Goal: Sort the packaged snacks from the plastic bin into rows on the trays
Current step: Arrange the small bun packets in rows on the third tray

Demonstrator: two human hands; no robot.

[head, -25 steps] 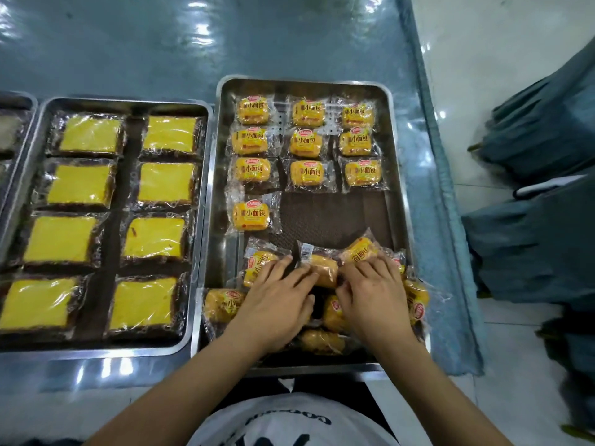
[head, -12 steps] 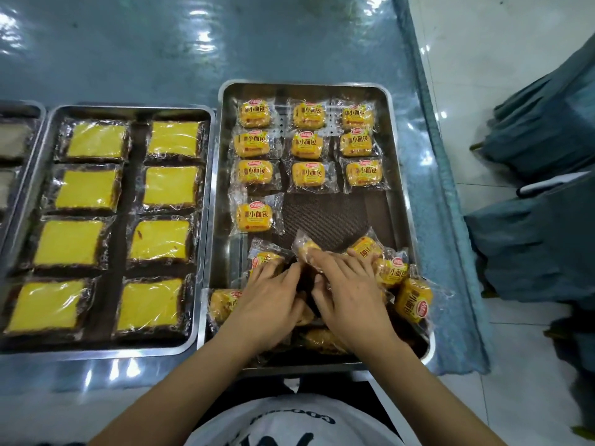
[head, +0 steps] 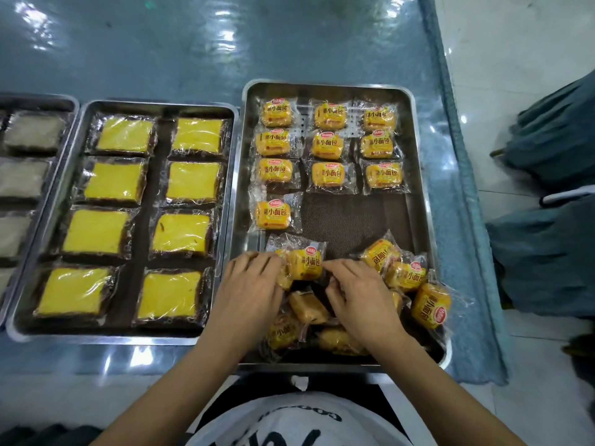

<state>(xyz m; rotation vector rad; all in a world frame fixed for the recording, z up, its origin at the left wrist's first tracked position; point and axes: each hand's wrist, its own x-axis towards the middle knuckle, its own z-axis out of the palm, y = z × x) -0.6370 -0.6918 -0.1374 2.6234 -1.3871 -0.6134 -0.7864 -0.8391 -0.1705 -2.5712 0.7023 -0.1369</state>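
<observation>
A steel tray (head: 418,149) holds small yellow bread packets (head: 328,144) laid in three rows of three at its far end. A single packet (head: 273,215) starts a fourth row on the left. A loose pile of the same packets (head: 405,275) fills the near end. My left hand (head: 251,294) and my right hand (head: 357,297) rest over that pile, palms down. Between their fingertips sits one packet (head: 306,263), label up, pinched at its two wrapper ends. Packets under both palms are partly hidden.
A second steel tray (head: 80,123) to the left holds two columns of wrapped yellow cake slices (head: 125,185). A third tray with pale wrapped slices (head: 29,133) shows at the far left. The table's right edge (head: 463,220) borders a white floor with dark cloth-covered seats (head: 547,246).
Both hands have shifted left within the pile. A packet has come up between the fingertips and now faces label up. Packets on the right of the pile are uncovered.
</observation>
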